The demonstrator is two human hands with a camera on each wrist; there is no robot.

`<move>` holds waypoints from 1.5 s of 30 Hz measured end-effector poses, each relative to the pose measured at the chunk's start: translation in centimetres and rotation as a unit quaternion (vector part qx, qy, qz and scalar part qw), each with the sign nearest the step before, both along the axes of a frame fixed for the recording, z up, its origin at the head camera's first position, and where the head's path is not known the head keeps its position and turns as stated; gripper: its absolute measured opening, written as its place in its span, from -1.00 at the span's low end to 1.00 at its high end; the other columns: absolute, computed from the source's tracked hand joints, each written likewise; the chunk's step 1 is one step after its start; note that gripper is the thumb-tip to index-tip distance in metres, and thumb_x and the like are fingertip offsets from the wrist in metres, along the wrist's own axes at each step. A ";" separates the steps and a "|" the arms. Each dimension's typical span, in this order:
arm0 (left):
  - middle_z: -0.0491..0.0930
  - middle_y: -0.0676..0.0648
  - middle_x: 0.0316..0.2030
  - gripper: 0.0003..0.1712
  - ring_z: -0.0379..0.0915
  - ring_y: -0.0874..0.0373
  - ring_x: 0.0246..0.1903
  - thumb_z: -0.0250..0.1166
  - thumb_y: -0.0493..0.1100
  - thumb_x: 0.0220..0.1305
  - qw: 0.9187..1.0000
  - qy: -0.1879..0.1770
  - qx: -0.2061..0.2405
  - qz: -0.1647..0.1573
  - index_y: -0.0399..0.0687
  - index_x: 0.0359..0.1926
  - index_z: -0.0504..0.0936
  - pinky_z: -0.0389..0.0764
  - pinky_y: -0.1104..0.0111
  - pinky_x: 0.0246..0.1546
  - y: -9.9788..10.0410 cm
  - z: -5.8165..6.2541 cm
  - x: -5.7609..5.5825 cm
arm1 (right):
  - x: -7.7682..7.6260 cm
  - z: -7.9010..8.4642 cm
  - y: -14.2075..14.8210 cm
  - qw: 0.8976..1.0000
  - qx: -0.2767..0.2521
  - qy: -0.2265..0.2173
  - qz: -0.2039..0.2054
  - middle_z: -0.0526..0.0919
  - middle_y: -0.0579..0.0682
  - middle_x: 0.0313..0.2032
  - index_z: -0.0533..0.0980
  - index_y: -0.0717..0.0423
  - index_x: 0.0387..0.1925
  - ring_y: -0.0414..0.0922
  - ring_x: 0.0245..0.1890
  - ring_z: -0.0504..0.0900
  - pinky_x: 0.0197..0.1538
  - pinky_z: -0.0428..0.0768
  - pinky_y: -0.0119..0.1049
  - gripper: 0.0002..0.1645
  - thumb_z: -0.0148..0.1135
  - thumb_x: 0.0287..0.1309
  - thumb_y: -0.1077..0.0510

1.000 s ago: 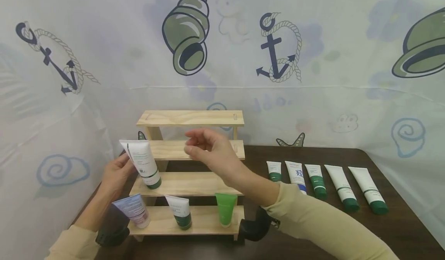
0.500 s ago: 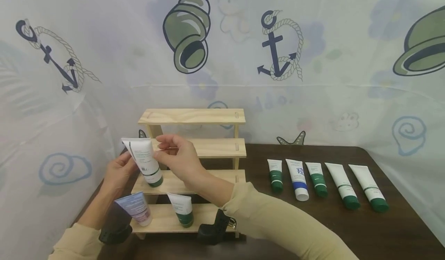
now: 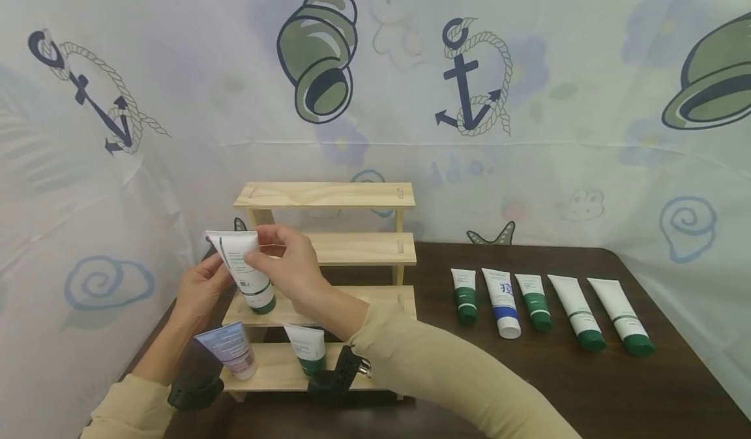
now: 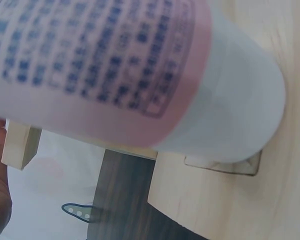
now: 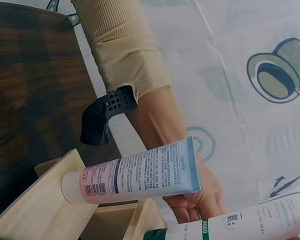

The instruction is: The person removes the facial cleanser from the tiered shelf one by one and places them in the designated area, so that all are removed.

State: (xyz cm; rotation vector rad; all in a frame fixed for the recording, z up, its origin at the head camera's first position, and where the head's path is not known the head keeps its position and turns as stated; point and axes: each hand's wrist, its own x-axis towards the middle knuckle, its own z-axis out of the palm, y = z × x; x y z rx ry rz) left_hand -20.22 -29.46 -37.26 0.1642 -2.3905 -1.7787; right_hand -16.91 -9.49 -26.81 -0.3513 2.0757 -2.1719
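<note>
Backdrop: pale seaside-print cloth hung behind the dark brown desk.
Stand: wooden, four steps; the lowest held a blue and pink tube and a small white and green tube, both upright.
Loose tubes: five lay in a row, right of the stand.
White tube: stood at the second-lowest step's left end, dark green cap downward.
Right hand: pinched its upper right edge, thumb in front.
Left hand: gripped its left edge, fingertips hidden behind.

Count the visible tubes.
8: a white tube in the right hand; a blue-pink tube and a white-green tube on the bottom shelf; five tubes on the table. The right sleeve may hide more.
</note>
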 end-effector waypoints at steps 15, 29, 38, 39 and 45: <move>0.46 0.10 0.19 -0.22 0.19 -0.13 0.31 0.15 0.20 0.26 1.000 -0.016 -0.007 -0.002 -0.17 0.34 0.26 0.27 -0.09 0.25 -0.1 0.0 -0.2 | -0.6 -0.7 -0.6 0.998 0.052 0.038 -0.010 0.67 -0.04 -0.17 0.59 0.16 -0.12 -0.26 -0.20 0.62 -0.13 0.55 -0.52 -0.73 0.30 0.08 0.29; 0.34 0.00 0.30 -0.24 0.40 0.30 0.15 0.12 0.20 0.27 1.000 -0.018 -0.020 -0.008 -0.04 0.37 0.23 0.40 0.23 0.20 0.0 0.0 -0.2 | -0.4 -1.1 0.1 0.996 0.033 0.064 -0.044 0.70 -0.02 -0.22 0.60 0.16 -0.14 -0.25 -0.19 0.65 -0.15 0.58 -0.52 -0.75 0.30 0.09 0.27; 0.29 0.03 0.33 -0.31 0.46 0.52 -0.02 0.22 0.08 0.25 0.997 0.020 0.062 -0.035 -0.02 0.34 0.30 0.49 0.68 -0.11 -0.1 -0.3 -0.3 | 0.9 0.3 2.5 0.997 -0.005 0.070 -0.037 0.67 -0.03 -0.21 0.58 0.15 -0.13 -0.29 -0.16 0.60 -0.13 0.59 -0.48 -0.76 0.28 0.13 0.24; 0.31 0.06 0.31 -0.32 0.46 0.58 -0.08 0.23 0.05 0.24 0.995 0.029 0.082 -0.040 -0.03 0.33 0.31 0.49 0.71 -0.14 -0.1 -0.4 -0.4 | 1.1 0.5 2.9 0.997 -0.011 0.074 -0.035 0.67 -0.01 -0.20 0.58 0.17 -0.13 -0.29 -0.17 0.59 -0.12 0.59 -0.47 -0.76 0.27 0.13 0.25; 0.37 0.06 0.27 -0.34 0.51 0.60 -0.17 0.25 -0.06 0.25 0.987 0.064 0.133 -0.056 -0.16 0.32 0.31 0.50 0.71 -0.15 0.2 -0.6 -0.6 | 1.8 1.6 5.5 0.995 -0.042 0.089 -0.031 0.63 0.07 -0.16 0.54 0.25 -0.11 -0.24 -0.16 0.56 -0.04 0.55 -0.42 -0.75 0.24 0.15 0.29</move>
